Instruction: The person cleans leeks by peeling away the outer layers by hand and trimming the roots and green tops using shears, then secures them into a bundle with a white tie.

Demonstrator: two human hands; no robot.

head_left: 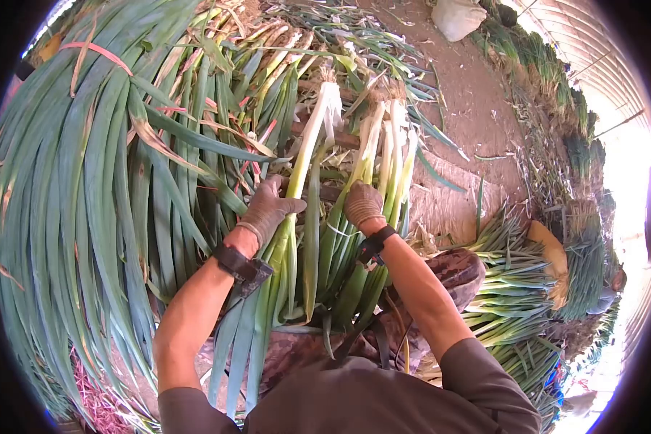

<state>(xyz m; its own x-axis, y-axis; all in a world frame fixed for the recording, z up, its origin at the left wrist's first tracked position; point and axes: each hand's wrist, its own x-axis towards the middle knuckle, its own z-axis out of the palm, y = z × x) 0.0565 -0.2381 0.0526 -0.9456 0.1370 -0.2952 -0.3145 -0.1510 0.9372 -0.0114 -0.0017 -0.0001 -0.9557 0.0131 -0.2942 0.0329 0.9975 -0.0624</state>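
Note:
My left hand (267, 210), in a grey-brown glove, is closed round a long green onion (309, 141), its white root end pointing away from me and its leaves running down to my lap. Just to the right, my gloved right hand (363, 203) is closed on a bunch of green onions (394, 155) with white stems and roots at the far end. Its fingertips are hidden. A thin white tie (338, 230) shows on the leaves below that hand. Between the hands lies a dark flat strip (328, 193), partly covered.
A large heap of green onions (72, 195) rises on the left, with a pink band (98, 52) round part of it. More bundles (513, 289) lie at right. A white sack (458, 18) sits on the dirt floor (477, 94) beyond. Loose leaves and peelings litter the ground.

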